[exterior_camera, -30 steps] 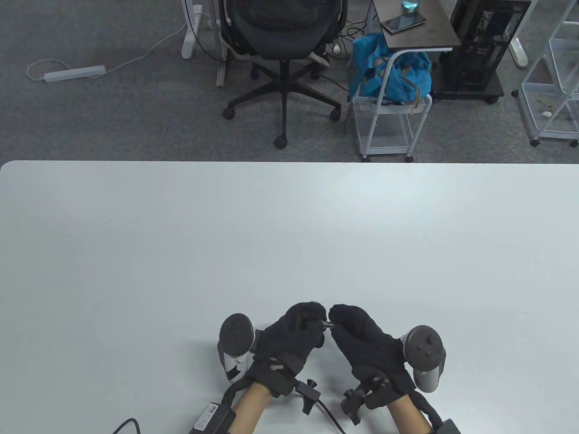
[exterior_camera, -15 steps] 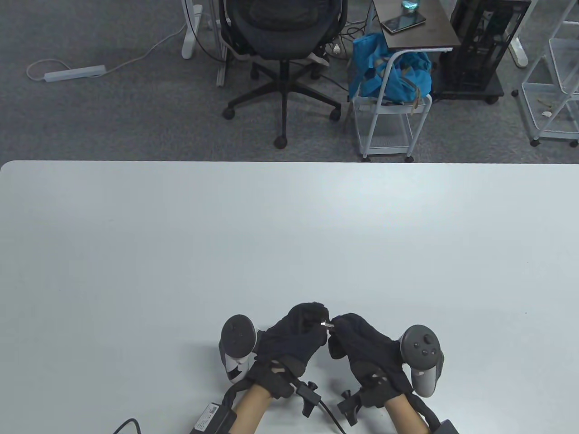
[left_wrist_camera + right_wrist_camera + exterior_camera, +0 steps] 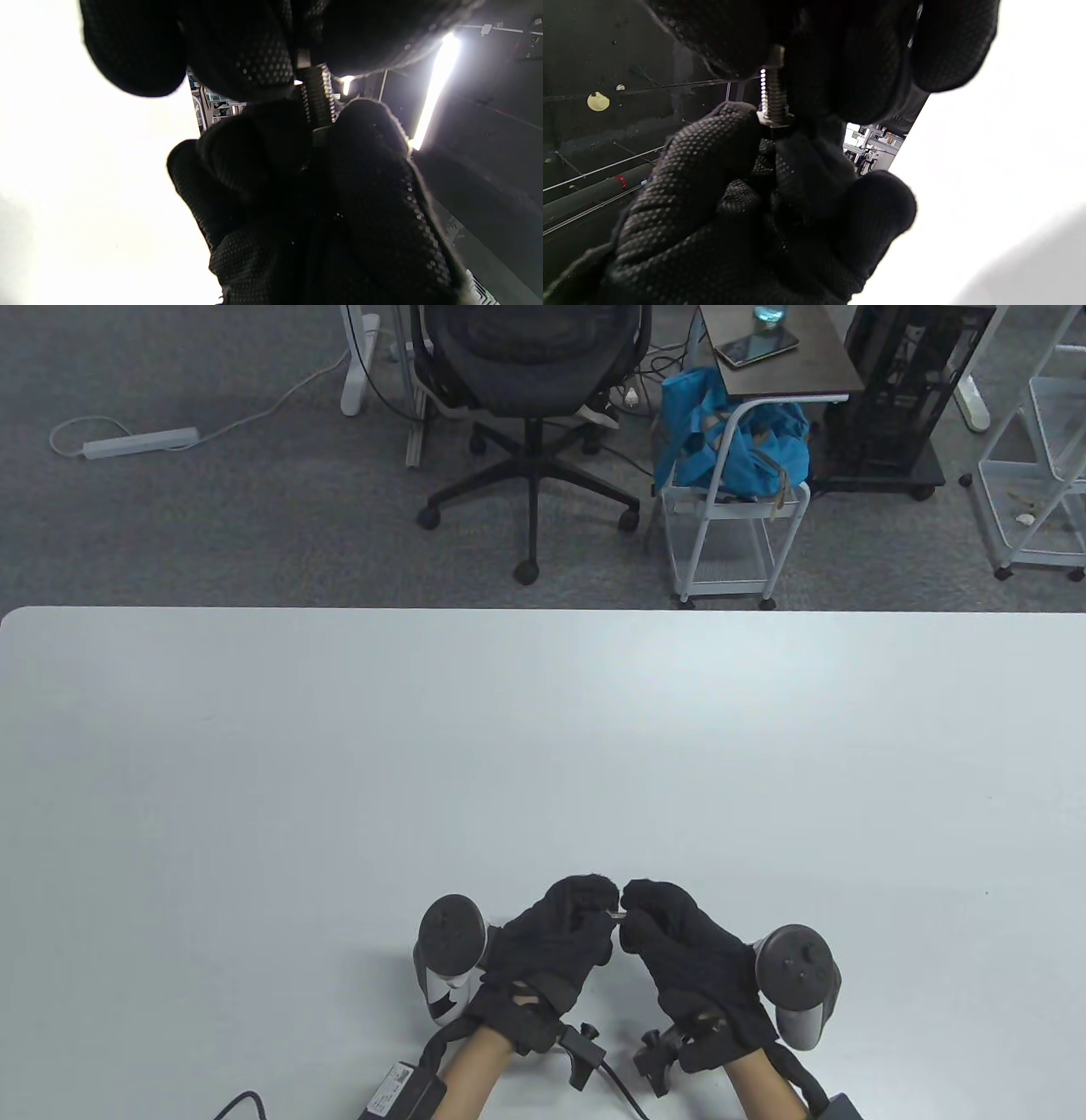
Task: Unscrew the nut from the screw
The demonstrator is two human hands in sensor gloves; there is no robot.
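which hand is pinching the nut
The left hand: in the right wrist view its fingertips pinch the hex nut, while the right hand grips the other end of the screw.

A pale grey table (image 3: 339, 746) fills the near half. Beyond it lies grey carpet (image 3: 212, 526), with a black office chair (image 3: 530, 381) at far centre, a blue bag (image 3: 734, 441) on a white trolley (image 3: 721, 543) to its right, and a white power strip (image 3: 140, 441) far left.

No text, label or number is legible.
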